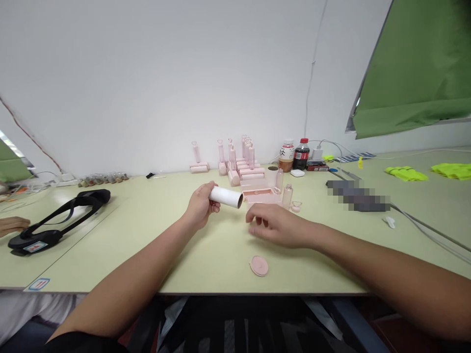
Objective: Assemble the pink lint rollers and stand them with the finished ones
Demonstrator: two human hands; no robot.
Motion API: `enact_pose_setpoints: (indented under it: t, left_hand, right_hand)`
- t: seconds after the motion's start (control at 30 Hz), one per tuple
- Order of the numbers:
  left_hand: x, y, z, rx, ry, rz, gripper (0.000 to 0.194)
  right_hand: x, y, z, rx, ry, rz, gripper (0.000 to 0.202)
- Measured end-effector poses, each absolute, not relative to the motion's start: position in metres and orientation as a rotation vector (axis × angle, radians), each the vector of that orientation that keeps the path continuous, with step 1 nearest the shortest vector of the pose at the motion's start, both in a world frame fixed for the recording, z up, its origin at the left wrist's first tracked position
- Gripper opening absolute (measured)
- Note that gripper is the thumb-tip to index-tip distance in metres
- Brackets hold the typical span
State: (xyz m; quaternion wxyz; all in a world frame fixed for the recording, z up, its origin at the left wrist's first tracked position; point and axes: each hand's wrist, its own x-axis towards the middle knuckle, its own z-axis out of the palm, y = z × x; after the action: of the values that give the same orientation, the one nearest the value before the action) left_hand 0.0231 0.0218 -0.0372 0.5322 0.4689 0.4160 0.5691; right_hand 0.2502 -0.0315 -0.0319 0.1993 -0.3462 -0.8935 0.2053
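Observation:
My left hand (200,206) is closed around one end of a white lint roller refill (226,196), held tilted above the table with its hollow core facing right. Just right of it hovers my right hand (274,224), fingers loosely curled and apart, with nothing visible in them. A round pink cap (259,265) lies flat on the table below that hand. Behind my right hand sit a pink open case (262,197) and a clear pink tube-like handle (287,196) standing upright. Beside the handle is a small pink heart-shaped piece (296,206).
Several pink lint rollers (252,172) stand and lie near the wall. Right of them are an orange-brown drink bottle (286,156) and a cola bottle (301,154). A black strap-like headset (62,220) lies at left near another person's hand (13,225). Cables (427,230) cross the right side.

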Motion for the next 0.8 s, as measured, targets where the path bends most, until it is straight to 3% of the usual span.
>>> enact_pose_setpoints:
  t: [0.1, 0.37, 0.6, 0.8]
  left_hand:
    - [0.023, 0.022, -0.037, 1.115, 0.992, 1.355, 0.024]
    - [0.024, 0.021, -0.036, 1.115, 0.990, 1.348, 0.023]
    - [0.024, 0.018, -0.034, 1.111, 0.996, 1.331, 0.021]
    - [0.024, 0.018, -0.035, 1.100, 1.000, 1.323, 0.021]
  right_hand:
    - [0.248, -0.050, -0.027, -0.707, -2.826, 0.550, 0.029]
    - [0.248, -0.042, -0.037, -0.865, -2.914, 0.585, 0.007]
    - [0.250, -0.040, -0.039, -0.975, -2.875, 0.422, 0.016]
    - [0.251, -0.036, -0.041, -1.031, -2.854, 0.446, 0.009]
